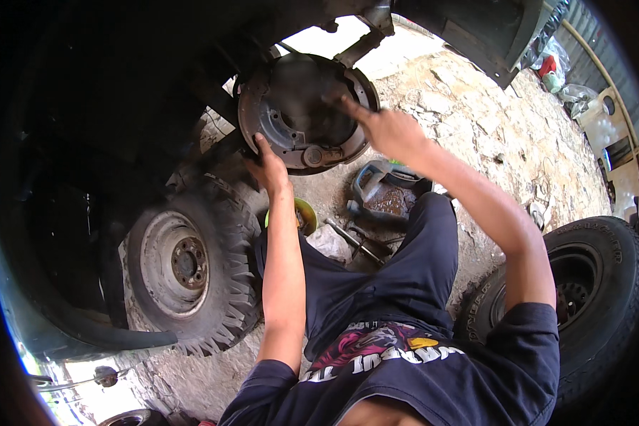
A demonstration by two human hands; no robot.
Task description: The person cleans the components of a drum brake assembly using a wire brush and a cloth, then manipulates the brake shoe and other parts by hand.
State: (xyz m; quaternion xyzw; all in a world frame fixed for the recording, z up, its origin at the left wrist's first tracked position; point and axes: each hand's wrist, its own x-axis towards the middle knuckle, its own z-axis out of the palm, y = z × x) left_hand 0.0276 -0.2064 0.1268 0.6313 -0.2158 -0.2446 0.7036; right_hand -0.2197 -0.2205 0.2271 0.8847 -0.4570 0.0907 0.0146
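Note:
A round drum brake assembly, its drum off, hangs under the dark vehicle body. Curved brake shoes line its edge, and a round cylinder-like part sits at the bottom. My left hand grips the lower left edge of the brake backing plate, thumb in front and fingers hidden behind. At the right side of the brake, my right hand has its index finger stretched over the inside, and the other fingers look bent. Nothing shows in that hand; whether the fingertip touches the brake is unclear. A blur covers the upper middle of the brake.
A wheel with a knobby tire stands left of my legs, another wheel at the right. Between my knees and the brake are a dirty blue-black container, a yellow-green bowl and a metal bar tool. Broken stones cover the ground beyond.

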